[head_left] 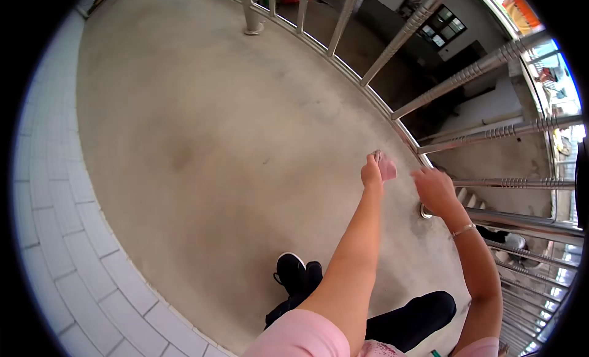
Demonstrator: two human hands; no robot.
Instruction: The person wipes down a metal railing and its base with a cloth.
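My left hand (pixel 370 172) is stretched out low over the concrete floor, its fingers closed on a small pink cloth (pixel 387 166). The cloth hangs out on the hand's right side, towards the railing. Just to its right, my right hand (pixel 434 190) is close to the bottom rail of the metal railing (pixel 412 140). The fingers of that hand are curled together, and whatever is between them, if anything, cannot be made out. A bracelet (pixel 462 230) circles the right wrist.
Ribbed metal bars (pixel 423 19) run along the right, with a lower area and stairs (pixel 471 199) beyond them. The concrete floor (pixel 202 111) spreads left to a white tiled wall (pixel 67 253). A black shoe (pixel 290 272) and my dark-trousered knee (pixel 423 311) are below.
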